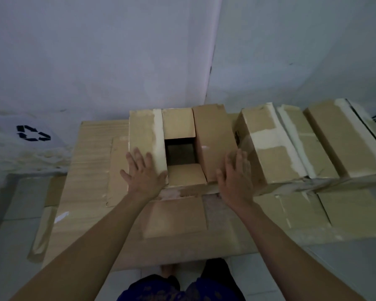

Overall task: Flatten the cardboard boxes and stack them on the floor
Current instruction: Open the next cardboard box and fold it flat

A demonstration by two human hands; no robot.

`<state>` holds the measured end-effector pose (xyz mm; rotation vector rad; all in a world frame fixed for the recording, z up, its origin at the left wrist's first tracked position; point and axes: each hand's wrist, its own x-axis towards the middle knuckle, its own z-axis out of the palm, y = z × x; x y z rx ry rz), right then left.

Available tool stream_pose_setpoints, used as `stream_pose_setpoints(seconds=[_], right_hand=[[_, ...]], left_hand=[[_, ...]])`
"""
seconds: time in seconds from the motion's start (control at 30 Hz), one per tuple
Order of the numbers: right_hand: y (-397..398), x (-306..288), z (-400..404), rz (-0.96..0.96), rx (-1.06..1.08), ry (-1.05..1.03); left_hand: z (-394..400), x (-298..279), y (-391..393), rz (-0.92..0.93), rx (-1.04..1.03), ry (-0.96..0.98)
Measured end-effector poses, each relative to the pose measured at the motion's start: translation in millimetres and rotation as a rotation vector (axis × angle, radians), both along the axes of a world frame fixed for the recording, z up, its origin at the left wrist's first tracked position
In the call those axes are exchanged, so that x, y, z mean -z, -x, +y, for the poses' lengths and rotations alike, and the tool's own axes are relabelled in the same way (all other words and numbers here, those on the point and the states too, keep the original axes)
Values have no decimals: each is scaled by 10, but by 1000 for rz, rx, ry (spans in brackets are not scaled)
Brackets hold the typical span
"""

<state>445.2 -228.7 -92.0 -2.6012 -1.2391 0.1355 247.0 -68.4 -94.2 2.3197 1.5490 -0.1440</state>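
Open box (182, 146) sits right between both sets of fingers, on flattened cardboard (89, 192) spread over the floor (17, 246). Left hand (142, 173) lies spread flat on its left flap, right hand (233, 178) flat against its right side, neither gripping. Another box (291, 144) lies just beyond the right fingers.

Arms: I see both of mine bare from the near frame edge onward, no sleeves, no watch or bands.
Left hand (142, 174): bare, no glove, no rings that I can make out.
Right hand (234, 181): bare as well, ungloved.
Legs: I wear dark blue shorts (180, 287) with a faint pattern, at the near edge.
Foot: one bare foot (168, 270) shows, no shoe.
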Motion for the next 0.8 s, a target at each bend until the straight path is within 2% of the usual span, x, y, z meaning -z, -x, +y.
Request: stream_pose_setpoints(seconds=[0.13, 0.2, 0.3, 0.4, 0.47, 0.53, 0.67, 0.8], right_hand=[[293, 108, 5, 380, -104, 125], [373, 101, 35, 448, -102, 108], [399, 65, 130, 254, -115, 45], [435, 34, 276, -6, -260, -27], [479, -18, 423, -72, -375, 44], [495, -53, 593, -60, -470, 147], [510, -65, 906, 49, -540, 299], [519, -143, 1138, 156, -489, 419]], left_hand=[[-2, -62, 31, 47, 24, 10], [1, -102, 23, 36, 16, 23], [2, -233, -8, -48, -17, 38], [1, -471, 57, -315, -53, 48], [-20, -682, 196, -478, -77, -18], [-6, -848, 362, -511, -89, -121], [151, -886, 717, -337, -62, -321], [212, -731, 930, 133, 44, -373]])
